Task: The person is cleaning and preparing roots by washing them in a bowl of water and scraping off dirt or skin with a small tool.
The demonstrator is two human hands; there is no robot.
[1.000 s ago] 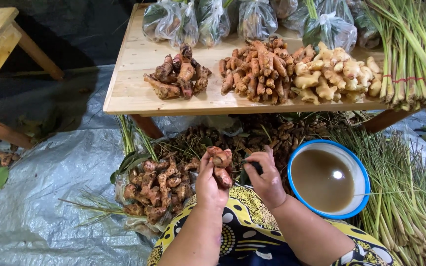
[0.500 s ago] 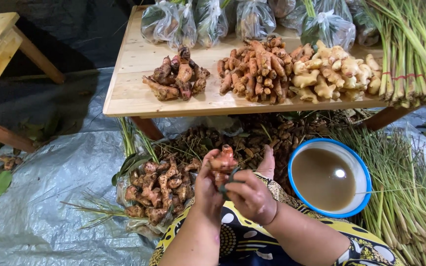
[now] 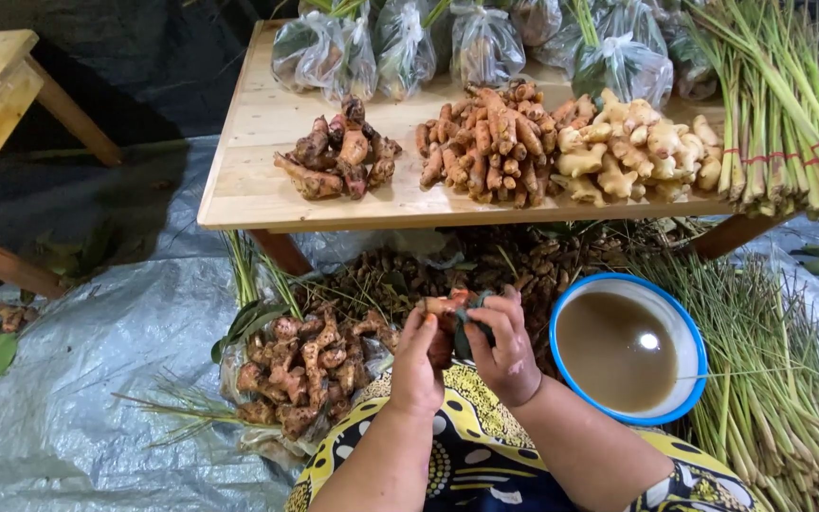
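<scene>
A heap of muddy roots [image 3: 305,365] lay on the grey sheet [image 3: 97,379] at the near left. Just right of it, the left hand [image 3: 419,360] gripped a reddish root [image 3: 440,308] over the lap, while the right hand [image 3: 504,346] pressed a dark scrubbing pad [image 3: 471,327] against it. Scrubbing well probably called for a firm hold, turning the root, and dipping in the blue-rimmed bowl [image 3: 699,356] of murky water at right.

A knobbly reddish-brown root [image 3: 443,308] and dark green scrubber [image 3: 474,324], gripped above the lap.
</scene>
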